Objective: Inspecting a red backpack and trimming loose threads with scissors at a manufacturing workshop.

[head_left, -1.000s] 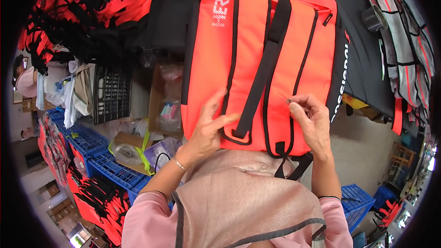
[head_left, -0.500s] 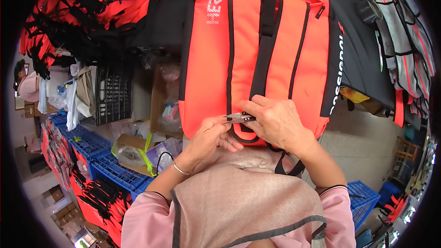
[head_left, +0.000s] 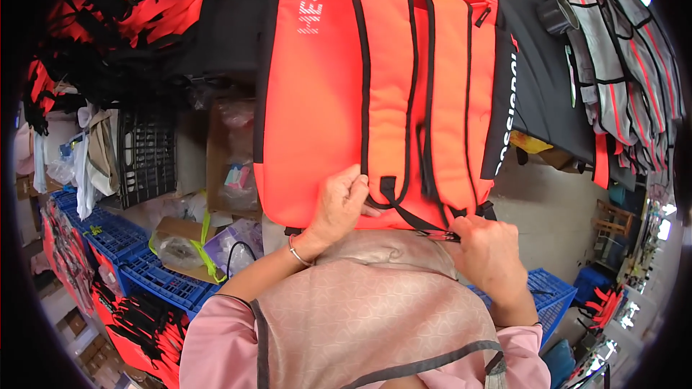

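Note:
An orange-red backpack (head_left: 313, 115) with black trim lies in front of me, its two padded shoulder straps facing up. My left hand (head_left: 339, 205) is closed, its fingers and thumb pinching the edge of the left shoulder strap (head_left: 387, 86) near its lower end. A black webbing strap (head_left: 411, 217) runs from that end toward my right hand (head_left: 490, 245). The right hand is closed at the bag's lower right corner, beside the end of the right shoulder strap (head_left: 450, 101). Small metal thread snips (head_left: 436, 234) stick out from its fingers, partly hidden.
Under the bag is a black-covered table (head_left: 537, 94). Grey straps with red stripes (head_left: 613, 65) hang at the right. At the left are orange and black pieces (head_left: 166, 0), a black crate (head_left: 148, 155), blue crates (head_left: 166, 274) and an open carton (head_left: 180, 245). A blue basket (head_left: 551, 295) stands at lower right.
My hands have moved apart; the right went right and down with the snips. The left now pinches the left shoulder strap, which has shifted and lies wider. The view has shifted slightly.

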A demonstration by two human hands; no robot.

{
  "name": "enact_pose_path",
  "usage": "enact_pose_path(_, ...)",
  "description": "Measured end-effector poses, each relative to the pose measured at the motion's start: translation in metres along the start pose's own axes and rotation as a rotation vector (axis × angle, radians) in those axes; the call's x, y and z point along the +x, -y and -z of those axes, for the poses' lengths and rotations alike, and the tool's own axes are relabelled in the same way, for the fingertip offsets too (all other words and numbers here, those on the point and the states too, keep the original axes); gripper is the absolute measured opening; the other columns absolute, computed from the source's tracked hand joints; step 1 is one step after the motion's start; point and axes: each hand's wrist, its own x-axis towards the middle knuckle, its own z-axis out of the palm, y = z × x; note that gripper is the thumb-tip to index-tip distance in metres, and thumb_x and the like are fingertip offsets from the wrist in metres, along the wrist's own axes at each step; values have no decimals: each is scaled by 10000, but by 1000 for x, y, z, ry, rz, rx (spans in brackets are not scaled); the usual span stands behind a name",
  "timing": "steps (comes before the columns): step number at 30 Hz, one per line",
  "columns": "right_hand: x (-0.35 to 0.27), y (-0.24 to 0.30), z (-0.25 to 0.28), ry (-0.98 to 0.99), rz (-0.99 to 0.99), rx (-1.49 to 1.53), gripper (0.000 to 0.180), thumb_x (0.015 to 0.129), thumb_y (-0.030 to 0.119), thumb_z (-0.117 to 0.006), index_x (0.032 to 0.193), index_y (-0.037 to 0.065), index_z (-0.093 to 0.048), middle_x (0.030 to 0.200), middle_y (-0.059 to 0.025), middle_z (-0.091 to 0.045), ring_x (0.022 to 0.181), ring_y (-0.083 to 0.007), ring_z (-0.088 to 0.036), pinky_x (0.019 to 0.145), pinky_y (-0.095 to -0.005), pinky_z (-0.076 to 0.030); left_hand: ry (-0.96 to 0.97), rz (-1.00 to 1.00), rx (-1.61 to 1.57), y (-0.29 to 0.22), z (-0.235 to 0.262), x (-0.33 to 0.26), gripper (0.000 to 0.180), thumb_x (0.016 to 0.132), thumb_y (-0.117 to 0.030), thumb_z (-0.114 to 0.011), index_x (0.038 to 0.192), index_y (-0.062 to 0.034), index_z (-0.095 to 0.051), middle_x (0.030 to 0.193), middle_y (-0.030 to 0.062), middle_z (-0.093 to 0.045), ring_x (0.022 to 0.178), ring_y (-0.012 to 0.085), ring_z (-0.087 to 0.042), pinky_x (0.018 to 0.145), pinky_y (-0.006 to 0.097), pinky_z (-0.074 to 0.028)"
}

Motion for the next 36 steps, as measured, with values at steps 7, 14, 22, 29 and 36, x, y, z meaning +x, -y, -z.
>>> enact_pose_path(7, 7, -71, 22, 671, 431, 583, 387, 783, 338, -775, 961, -1, -726, 837, -158, -712, 780, -309, -700, 638, -359, -555, 30, -58, 34, 2, 1, 1, 200, 1010, -85, -391, 906, 26, -521, 775, 8, -521, 672, 92, -614, 578, 261, -563)
enact_pose_path(14, 55, -58, -17, 269, -134, 1261, 171, 834, 139, -723, 941, 10, -754, 709, 28, -646, 612, -41, -547, 539, -230, -451, 5, 0, -78, 4, 10, 1, 265, 1015, -111, -371, 1079, 38, -581, 816, 14, -586, 695, 68, -575, 606, 261, -555)
enact_pose_path(22, 104, 1, -48, -135, -235, 1190, 178, 860, 157, -740, 898, 8, -652, 674, 46, -549, 609, -26, -488, 552, -191, -385, 74, 107, -240, -3, 12, -5, 383, 1039, -224, -392, 1307, 20, -515, 1025, 57, -665, 849, 111, -656, 714, 277, -571)
enact_pose_path(29, 116, 15, -57, -256, -224, 1171, 214, 813, 99, -788, 886, 18, -603, 779, 17, -592, 716, -37, -523, 637, -205, -440, 213, 166, -233, -26, 2, -16, 558, 815, -25, -763, 1313, 12, -515, 1150, 63, -646, 1033, 131, -633, 915, 301, -527)
enact_pose_path(36, 122, 12, -57, -247, -187, 1198, 219, 812, 118, -794, 863, 22, -604, 758, 31, -578, 691, -36, -504, 636, -206, -433, 238, 168, -267, -14, 9, -15, 484, 830, -12, -740, 1275, -11, -549, 1128, 57, -660, 1032, 124, -625, 923, 299, -518)
